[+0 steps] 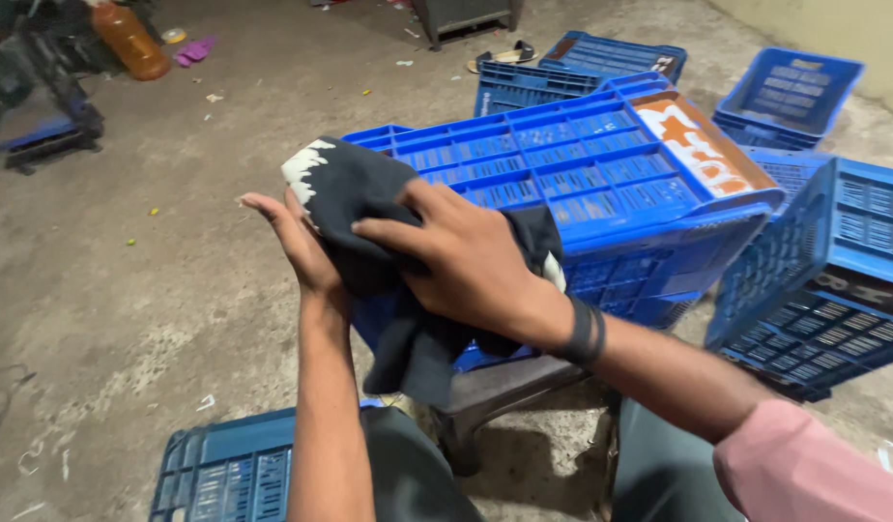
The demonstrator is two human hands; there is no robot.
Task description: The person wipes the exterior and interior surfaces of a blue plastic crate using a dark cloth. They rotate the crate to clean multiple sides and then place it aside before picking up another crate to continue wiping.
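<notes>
Dark cloth (369,208) pressed between both hands, just in front of overturned blue crate (601,164). Left hand (297,237) flat behind cloth, fingers straight; right hand (456,256) spread over front, gripping.

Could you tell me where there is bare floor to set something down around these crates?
The concrete floor left of the upturned blue crate lies bare up to the orange bottle. To the right, stacked blue crates crowd together. Both hands, left hand and right hand, hold a dark cloth.
</notes>
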